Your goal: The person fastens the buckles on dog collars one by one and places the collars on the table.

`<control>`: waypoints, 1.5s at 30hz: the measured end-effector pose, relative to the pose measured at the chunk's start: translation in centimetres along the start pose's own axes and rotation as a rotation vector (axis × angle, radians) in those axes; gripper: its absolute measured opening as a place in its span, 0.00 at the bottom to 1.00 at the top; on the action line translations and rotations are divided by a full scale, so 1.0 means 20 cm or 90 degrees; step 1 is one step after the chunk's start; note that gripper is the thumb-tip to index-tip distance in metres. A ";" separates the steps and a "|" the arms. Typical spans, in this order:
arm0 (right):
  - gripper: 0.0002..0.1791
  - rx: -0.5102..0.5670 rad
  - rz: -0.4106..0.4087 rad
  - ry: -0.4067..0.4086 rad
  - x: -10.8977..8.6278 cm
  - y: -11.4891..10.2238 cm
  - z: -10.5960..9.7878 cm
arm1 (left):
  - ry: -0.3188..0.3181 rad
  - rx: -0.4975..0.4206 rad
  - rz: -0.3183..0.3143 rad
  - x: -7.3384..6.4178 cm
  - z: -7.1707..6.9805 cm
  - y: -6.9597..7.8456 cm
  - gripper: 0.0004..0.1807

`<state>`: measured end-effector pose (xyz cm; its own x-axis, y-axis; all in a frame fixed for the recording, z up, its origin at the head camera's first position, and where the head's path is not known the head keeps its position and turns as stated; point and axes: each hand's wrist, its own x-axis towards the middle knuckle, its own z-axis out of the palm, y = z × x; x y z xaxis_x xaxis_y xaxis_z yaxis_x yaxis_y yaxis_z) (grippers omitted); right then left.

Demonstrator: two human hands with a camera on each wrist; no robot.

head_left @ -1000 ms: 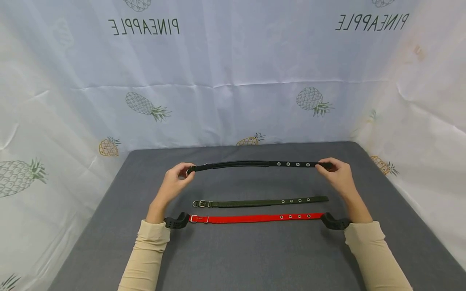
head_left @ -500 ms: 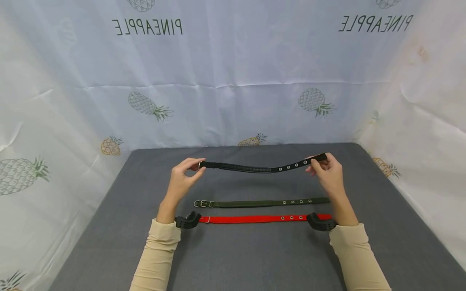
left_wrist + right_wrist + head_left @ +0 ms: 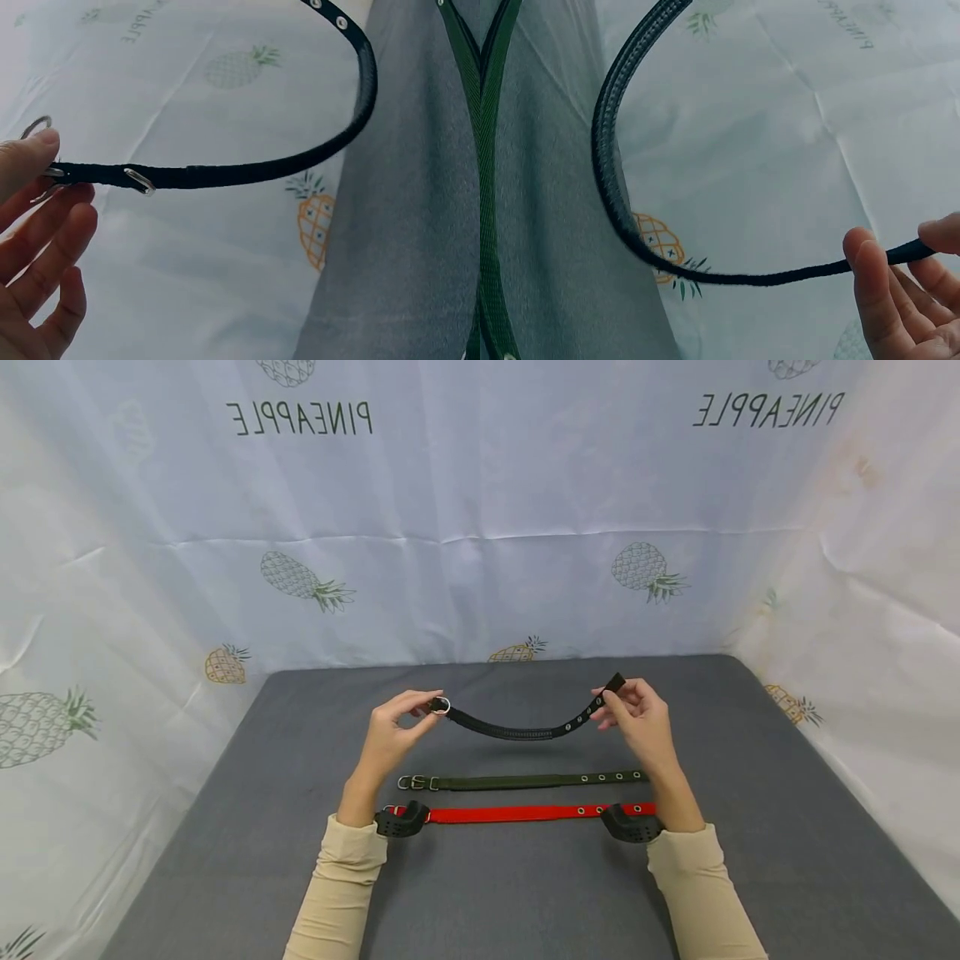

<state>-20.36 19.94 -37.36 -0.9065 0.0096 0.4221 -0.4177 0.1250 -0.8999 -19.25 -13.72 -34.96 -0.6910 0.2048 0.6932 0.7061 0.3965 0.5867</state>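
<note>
A black pet collar (image 3: 517,734) hangs in a downward curve between both hands, above the table. My left hand (image 3: 392,727) pinches its buckle end, where a metal ring (image 3: 441,705) shows. In the left wrist view, thumb and forefinger grip that end, and a metal loop (image 3: 139,181) sits farther along the strap. The right hand (image 3: 641,720) pinches the strap near its holed tip, which sticks up past the fingers. In the right wrist view the black collar (image 3: 604,165) bows widely away from the thumb and fingers.
A green collar (image 3: 517,782) lies straight across the grey table (image 3: 510,893), below the hands. Nearer the body lies a red collar (image 3: 517,814), partly covered by the black wrist mounts (image 3: 403,820). A white pineapple-print curtain (image 3: 465,593) stands around the table's back and sides.
Both hands have come closer together, the right moving left and the left moving right. The black collar went from nearly straight to a sagging curve, its holed tip now tilted up.
</note>
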 end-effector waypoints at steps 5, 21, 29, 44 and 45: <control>0.11 0.021 -0.022 -0.013 -0.01 -0.01 0.04 | -0.013 -0.015 -0.002 0.01 0.03 0.03 0.16; 0.15 -0.076 0.016 -0.079 0.01 -0.05 0.16 | -0.022 -0.042 0.016 0.02 0.15 -0.10 0.15; 0.14 -0.091 0.034 -0.108 0.00 -0.07 0.21 | -0.026 -0.051 0.028 0.02 0.18 -0.09 0.14; 0.14 -0.136 0.029 -0.169 0.00 -0.08 0.29 | -0.047 -0.053 -0.002 0.01 0.22 -0.05 0.15; 0.14 -0.137 0.030 -0.171 0.00 -0.08 0.30 | -0.047 -0.052 -0.003 0.01 0.22 -0.05 0.15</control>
<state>-20.08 13.86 -36.60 -0.9204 -0.2376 0.3106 -0.3781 0.3380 -0.8619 -20.80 -10.07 -37.32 -0.7017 0.2704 0.6591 0.7110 0.3237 0.6242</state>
